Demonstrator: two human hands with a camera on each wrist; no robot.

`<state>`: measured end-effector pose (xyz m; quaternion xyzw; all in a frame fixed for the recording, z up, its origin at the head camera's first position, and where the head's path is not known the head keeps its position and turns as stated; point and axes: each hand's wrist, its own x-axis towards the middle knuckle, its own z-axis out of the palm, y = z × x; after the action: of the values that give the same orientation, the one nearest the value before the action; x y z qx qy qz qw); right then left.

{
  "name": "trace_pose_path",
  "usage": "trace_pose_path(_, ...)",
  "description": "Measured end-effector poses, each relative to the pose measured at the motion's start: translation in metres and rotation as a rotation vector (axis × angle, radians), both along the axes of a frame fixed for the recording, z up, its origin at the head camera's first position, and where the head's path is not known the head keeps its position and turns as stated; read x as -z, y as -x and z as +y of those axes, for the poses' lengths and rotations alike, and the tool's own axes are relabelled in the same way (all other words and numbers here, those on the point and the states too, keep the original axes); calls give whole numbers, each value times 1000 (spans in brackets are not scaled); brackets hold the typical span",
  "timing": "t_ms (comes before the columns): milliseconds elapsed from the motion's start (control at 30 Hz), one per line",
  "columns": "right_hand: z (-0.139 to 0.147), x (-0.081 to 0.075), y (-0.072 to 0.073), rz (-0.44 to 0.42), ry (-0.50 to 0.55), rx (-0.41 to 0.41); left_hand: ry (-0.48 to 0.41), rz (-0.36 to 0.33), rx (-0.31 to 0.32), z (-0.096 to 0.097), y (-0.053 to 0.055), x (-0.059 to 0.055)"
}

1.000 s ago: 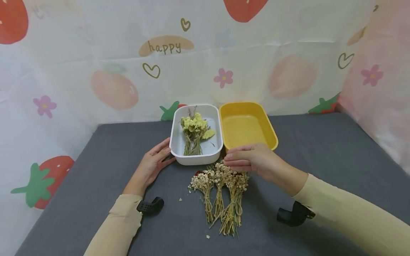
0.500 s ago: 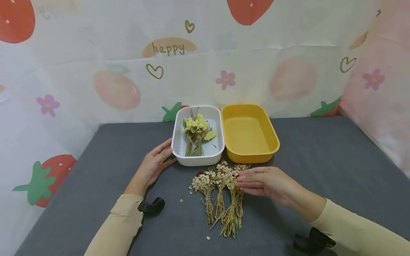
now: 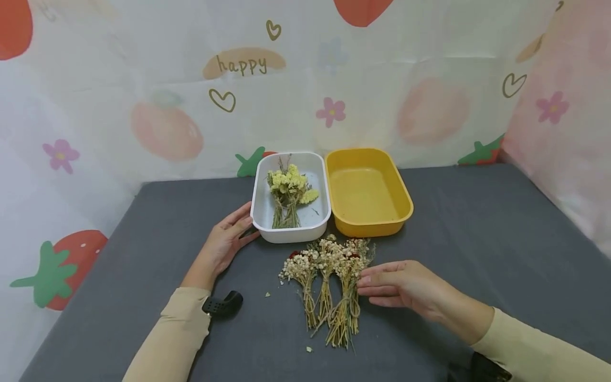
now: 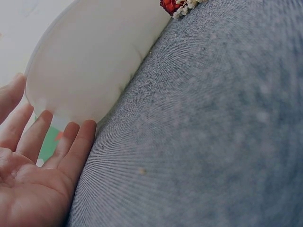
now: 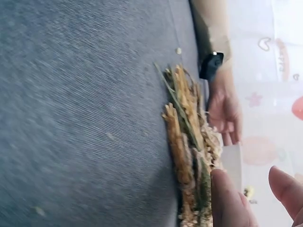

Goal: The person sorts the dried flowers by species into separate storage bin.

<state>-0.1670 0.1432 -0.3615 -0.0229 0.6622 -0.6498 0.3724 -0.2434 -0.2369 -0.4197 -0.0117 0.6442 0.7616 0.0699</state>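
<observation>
My left hand (image 3: pixel 223 245) rests its straight fingertips against the near left side of a white tray (image 3: pixel 291 235); in the left wrist view the fingers (image 4: pixel 78 146) lie along its wall. Inside the tray are bunches of yellow dried flowers (image 3: pixel 288 183) with tied stems. In front of the trays, several bunches of cream dried flowers (image 3: pixel 329 260) lie side by side, their stems toward me and some red blooms among them. My right hand (image 3: pixel 410 286) is just right of the rightmost bunch (image 3: pixel 347 297), fingers extended and thumb apart, fingertips right at its stems.
A yellow tray (image 3: pixel 372 228) stands against the white one on its right, with nothing in it. Small plant crumbs (image 3: pixel 309 349) lie on the grey cloth (image 3: pixel 229 350). A printed fabric backdrop (image 3: pixel 286 116) rises behind the table's far edge.
My right hand has come down and toward me, from over the yellow tray's near edge to beside the cream flower bunches. The left hand stays at the white tray.
</observation>
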Motion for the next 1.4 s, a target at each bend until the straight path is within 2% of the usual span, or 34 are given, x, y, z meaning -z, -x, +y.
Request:
trace_pose_path(333,-2,15,-5,-80,44,0,-12,-10,-7,0,1,-2)
trace_pose_path(600,-2,22,-2,-124,57,13,0,0,3,1,3,-4)
trace_pose_path(1133,-15,21,3,-118,93,29,-7,-5,-12,1,2,-3)
trace_pose_path(1400,-20,21,0,-103,99,44,-5,-6,-12,2,1,-2)
